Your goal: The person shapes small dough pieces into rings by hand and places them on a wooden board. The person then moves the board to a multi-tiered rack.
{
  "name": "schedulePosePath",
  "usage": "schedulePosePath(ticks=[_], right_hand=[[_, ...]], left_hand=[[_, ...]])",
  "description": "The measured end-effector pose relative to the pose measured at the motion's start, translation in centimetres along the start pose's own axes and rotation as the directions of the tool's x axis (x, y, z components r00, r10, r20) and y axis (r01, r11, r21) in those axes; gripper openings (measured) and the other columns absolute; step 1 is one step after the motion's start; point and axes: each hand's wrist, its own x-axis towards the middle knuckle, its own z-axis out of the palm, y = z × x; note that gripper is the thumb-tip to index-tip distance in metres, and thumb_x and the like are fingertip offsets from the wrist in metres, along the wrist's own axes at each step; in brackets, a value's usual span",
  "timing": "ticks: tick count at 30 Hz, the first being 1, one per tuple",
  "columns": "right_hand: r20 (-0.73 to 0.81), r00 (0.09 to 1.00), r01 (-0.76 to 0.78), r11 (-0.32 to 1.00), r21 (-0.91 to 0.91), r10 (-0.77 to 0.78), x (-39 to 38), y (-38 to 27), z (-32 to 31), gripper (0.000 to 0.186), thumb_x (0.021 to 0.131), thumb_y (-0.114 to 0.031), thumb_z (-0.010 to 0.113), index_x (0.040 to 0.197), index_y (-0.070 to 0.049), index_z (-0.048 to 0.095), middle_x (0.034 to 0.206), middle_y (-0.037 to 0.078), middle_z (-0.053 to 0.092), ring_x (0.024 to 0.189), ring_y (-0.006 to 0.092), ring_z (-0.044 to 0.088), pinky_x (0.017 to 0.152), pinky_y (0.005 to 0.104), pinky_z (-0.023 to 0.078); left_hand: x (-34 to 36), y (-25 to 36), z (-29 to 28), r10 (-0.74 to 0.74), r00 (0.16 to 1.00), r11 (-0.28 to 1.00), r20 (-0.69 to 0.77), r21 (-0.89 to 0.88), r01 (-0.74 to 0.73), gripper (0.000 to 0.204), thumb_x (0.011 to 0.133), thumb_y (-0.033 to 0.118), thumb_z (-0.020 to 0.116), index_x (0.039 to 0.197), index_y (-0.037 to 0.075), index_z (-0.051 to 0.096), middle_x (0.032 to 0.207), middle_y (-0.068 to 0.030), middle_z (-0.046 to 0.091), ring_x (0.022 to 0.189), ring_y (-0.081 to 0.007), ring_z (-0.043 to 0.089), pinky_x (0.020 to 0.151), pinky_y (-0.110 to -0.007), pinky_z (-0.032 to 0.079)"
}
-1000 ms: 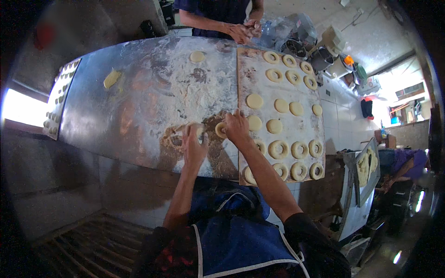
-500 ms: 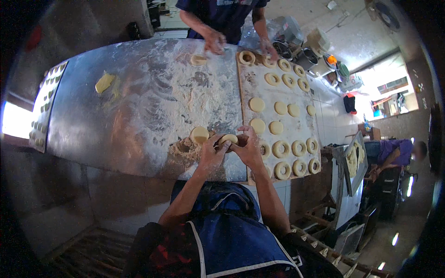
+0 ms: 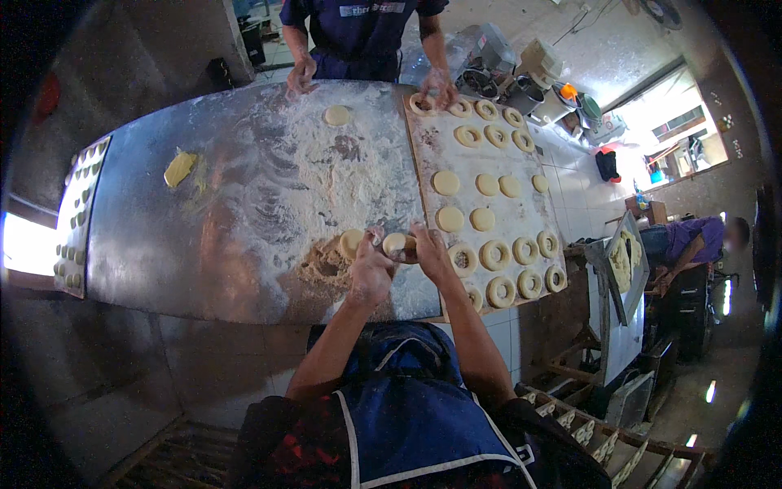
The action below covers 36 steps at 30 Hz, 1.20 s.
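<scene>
Near the table's front edge, my left hand (image 3: 371, 275) and my right hand (image 3: 433, 253) are closed together around a round, pale piece of dough (image 3: 397, 242). It is held above the tabletop, its underside shaded; whether a hole runs through it I cannot tell. A plain dough disc (image 3: 350, 243) lies just left of my left hand, partly covered by its fingers. Beside that disc is a low heap of brownish crumbs (image 3: 319, 265). Close to my right hand, on a floured board (image 3: 472, 269), sits a dough ring (image 3: 463, 259). More rings and uncut discs lie in rows there.
Across the metal table (image 3: 228, 269) stands a co-worker, one hand (image 3: 301, 75) at the far edge and the other (image 3: 438, 90) over a far ring. A lone disc (image 3: 336, 115) and a yellowish lump (image 3: 180, 169) rest on the table. A tray of small pieces (image 3: 80, 208) is at left.
In my hands the piece of dough has turned to show a rounder face. One co-worker's hand has moved left from the lone disc, the other toward the board's far left corner.
</scene>
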Motion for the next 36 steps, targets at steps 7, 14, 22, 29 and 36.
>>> schedulePosePath(ticks=[7, 14, 22, 29, 36], right_hand=[[0.036, 0.992, -0.122, 0.957, 0.264, 0.117, -0.6, 1.4, 0.0, 0.046, 0.099, -0.040, 0.037, 0.088, -0.003, 0.061, 0.079, 0.010, 0.060, 0.073, 0.0177, 0.058, 0.069, 0.0298, 0.048], [-0.221, 0.965, -0.090, 0.970, 0.228, 0.141, -1.4, 0.7, -1.5, 0.066, 0.100, -0.050, 0.028, 0.106, 0.008, 0.059, 0.095, 0.016, 0.061, 0.087, 0.0236, 0.059, 0.086, 0.0348, 0.046], [-0.318, 0.904, 0.186, 0.934, -0.305, -0.285, -2.5, 2.4, -6.2, 0.067, 0.097, -0.054, 0.028, 0.084, 0.006, 0.057, 0.076, 0.021, 0.058, 0.074, 0.0291, 0.054, 0.071, 0.0425, 0.044], [-0.225, 0.877, 0.335, 0.875, -0.350, -0.426, -3.1, 6.7, -11.5, 0.034, 0.087, -0.027, 0.053, 0.075, 0.004, 0.055, 0.063, 0.020, 0.053, 0.059, 0.0346, 0.050, 0.058, 0.0466, 0.041], [-0.134, 0.893, 0.429, 0.902, -0.036, -0.430, -2.5, 13.9, -15.9, 0.038, 0.094, -0.029, 0.049, 0.117, 0.001, 0.050, 0.107, 0.017, 0.057, 0.084, 0.0315, 0.055, 0.069, 0.0403, 0.044]], left_hand=[[2.9, -2.9, -0.6, 0.505, 0.786, 0.141, 0.357, 0.864, -0.483, 0.022, 0.098, 0.029, 0.042, 0.095, 0.008, 0.042, 0.076, -0.0048, 0.049, 0.060, -0.0194, 0.056, 0.050, -0.032, 0.044], [4.7, -6.2, 0.7, 0.333, 0.943, 0.708, -0.017, 0.665, -0.238, 0.040, 0.097, 0.036, 0.040, 0.086, 0.000, 0.054, 0.066, -0.0077, 0.052, 0.062, -0.0142, 0.054, 0.056, -0.034, 0.044], [5.7, -10.7, 2.7, 0.268, 0.958, 0.852, -0.099, 0.489, -0.188, 0.047, 0.098, 0.039, 0.038, 0.100, -0.003, 0.057, 0.064, -0.0095, 0.055, 0.063, -0.0171, 0.057, 0.056, -0.040, 0.046], [7.1, -15.7, 1.2, -0.106, 0.994, 0.993, -0.023, 0.050, 0.108, 0.033, 0.097, 0.023, 0.046, 0.115, -0.003, 0.052, 0.105, -0.0150, 0.057, 0.087, -0.0235, 0.057, 0.064, -0.041, 0.047], [8.6, -21.6, 2.9, 0.259, 0.961, 0.899, 0.093, 0.340, -0.275, 0.023, 0.090, 0.017, 0.053, 0.107, 0.001, 0.055, 0.091, -0.0095, 0.055, 0.075, -0.0258, 0.052, 0.069, -0.038, 0.046]])
